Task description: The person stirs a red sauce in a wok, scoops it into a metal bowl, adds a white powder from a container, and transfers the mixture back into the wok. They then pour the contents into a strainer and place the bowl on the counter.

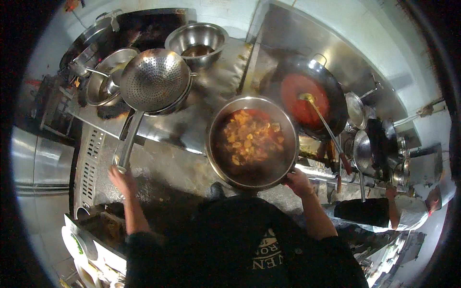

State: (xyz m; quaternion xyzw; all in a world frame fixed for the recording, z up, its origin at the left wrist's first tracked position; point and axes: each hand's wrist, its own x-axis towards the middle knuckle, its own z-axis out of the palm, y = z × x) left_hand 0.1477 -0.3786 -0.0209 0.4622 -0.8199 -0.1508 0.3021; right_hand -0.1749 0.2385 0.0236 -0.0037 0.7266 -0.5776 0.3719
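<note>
My left hand (123,180) grips the end of the handle of a perforated metal strainer (156,79), whose round bowl lies over another vessel on the steel counter. With my right hand (299,183) I hold the near right side of a deep steel pot (209,144). Inside the pot is dark reddish liquid with chunky orange-brown food (250,136); its exact kind cannot be told. Beyond the pot, at the right, a black wok (336,108) holds red liquid (300,90). A long-handled ladle (320,115) rests in that wok, its wooden grip pointing towards me.
A steel bowl (173,39) with dark liquid stands on the steel counter (227,68). Farther left, a metal basin (92,93) holds a small ladle (113,82). Several pans and strainers (362,151) are at the right, near a co-worker (407,212). Plates (77,239) lie at lower left.
</note>
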